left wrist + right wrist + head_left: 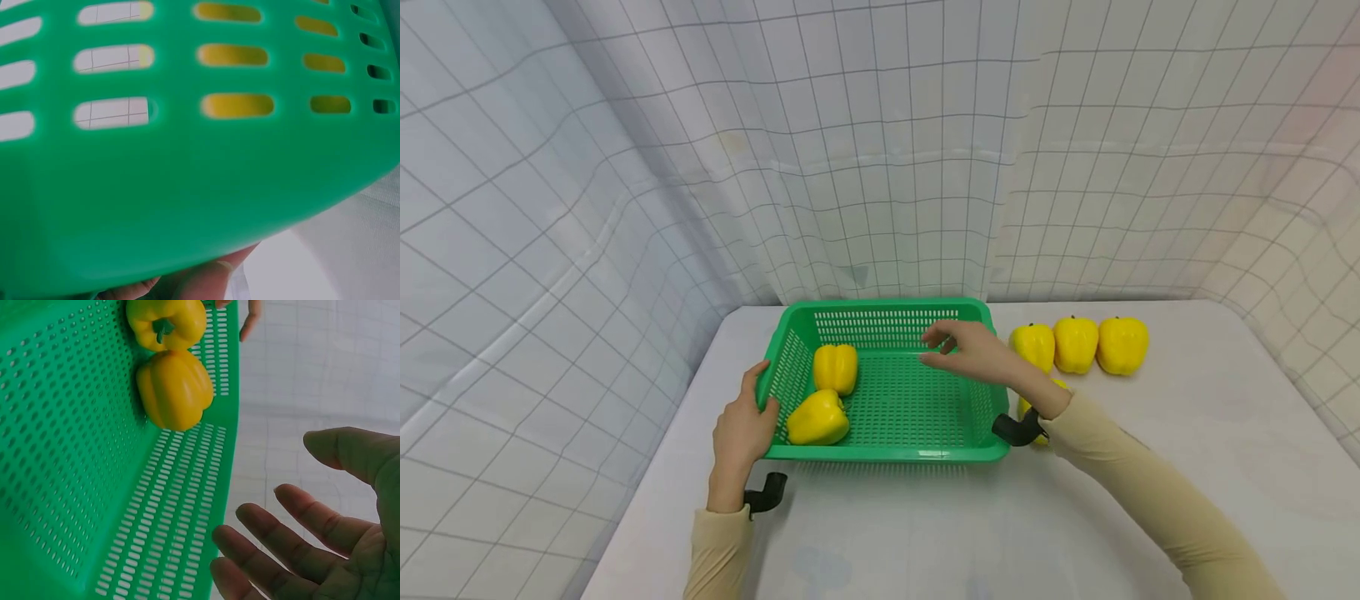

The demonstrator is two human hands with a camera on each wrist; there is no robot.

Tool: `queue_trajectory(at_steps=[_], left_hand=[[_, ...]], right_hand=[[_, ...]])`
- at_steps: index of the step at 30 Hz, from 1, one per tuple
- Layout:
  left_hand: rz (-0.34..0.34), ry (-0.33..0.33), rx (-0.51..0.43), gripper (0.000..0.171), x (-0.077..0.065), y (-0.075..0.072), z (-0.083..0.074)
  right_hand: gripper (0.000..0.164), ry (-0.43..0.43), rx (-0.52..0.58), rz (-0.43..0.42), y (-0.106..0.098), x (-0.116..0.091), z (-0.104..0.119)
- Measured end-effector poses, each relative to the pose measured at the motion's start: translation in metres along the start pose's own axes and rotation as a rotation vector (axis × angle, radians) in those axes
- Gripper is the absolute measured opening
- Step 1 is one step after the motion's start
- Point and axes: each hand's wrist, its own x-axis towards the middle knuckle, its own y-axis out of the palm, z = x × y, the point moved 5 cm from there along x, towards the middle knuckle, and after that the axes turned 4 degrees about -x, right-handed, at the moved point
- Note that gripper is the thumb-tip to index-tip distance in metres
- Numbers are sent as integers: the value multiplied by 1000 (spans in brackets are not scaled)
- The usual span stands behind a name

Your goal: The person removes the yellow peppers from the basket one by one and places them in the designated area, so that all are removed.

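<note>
A green plastic basket [887, 454] with slotted walls stands on the table. Two yellow bell peppers lie at its left end: one upper pepper [835, 370] and one lower pepper [818, 418] on its side. My left hand [743, 429] grips the basket's left rim; in the left wrist view its fingertips [209, 282] show past the green rim. Over the right part of the basket hovers my right hand [973, 352], holding nothing. The right wrist view shows its fingers [269, 550] spread and relaxed, apart from the peppers.
Right of the basket, three yellow bell peppers stand in a row: a left one [1034, 345], a middle one [1076, 344] and a right one [1123, 345]. Another yellow pepper [1024, 408] is mostly hidden under my right wrist. A checked curtain [925, 167] hangs behind the white table [1187, 450].
</note>
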Motion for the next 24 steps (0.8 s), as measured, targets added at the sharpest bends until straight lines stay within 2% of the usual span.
queue_trajectory(at_steps=[7,17,24], left_hand=[[7,-5,3,58,0,0,1],[3,-7,6,57,0,2,1],[-3,-13,5,57,0,1,1]], right_hand=[[36,-39,-42,159,31,30,11],[44,-19,-163,372,78,59,25],[48,-15,-128,461,108,75,27]])
